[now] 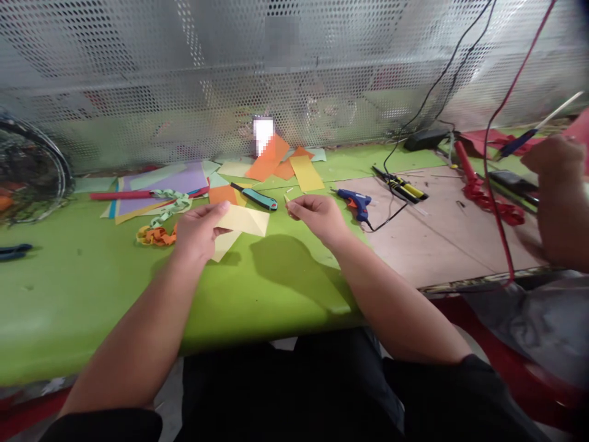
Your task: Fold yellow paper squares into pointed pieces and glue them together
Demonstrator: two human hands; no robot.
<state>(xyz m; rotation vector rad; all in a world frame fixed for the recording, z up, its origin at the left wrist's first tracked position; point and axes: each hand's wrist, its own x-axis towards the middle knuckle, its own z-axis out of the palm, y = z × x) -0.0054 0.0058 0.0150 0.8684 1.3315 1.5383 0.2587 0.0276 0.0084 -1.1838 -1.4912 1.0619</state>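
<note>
My left hand (197, 232) is closed on a creased sheet of pale yellow paper (247, 220), thumb on top, with a flap hanging below the fingers. To its right, my right hand (319, 216) pinches a small pale yellow paper scrap (288, 199) between thumb and fingertips, apart from the sheet. A teal and black utility knife (258, 197) lies on the green table just behind, between both hands. Left of my left hand rests a paper chain with pale green links (169, 210) and orange links (159, 236). A blue glue gun (356, 204) lies right of my right hand.
Coloured paper sheets (170, 181) and orange paper pieces (271, 162) lie along the perforated metal wall (161, 80). Pliers (16, 252) sit at far left. A red cable (494, 166) hangs at right, near another person's hand (554, 162) and a red paper chain (499, 205).
</note>
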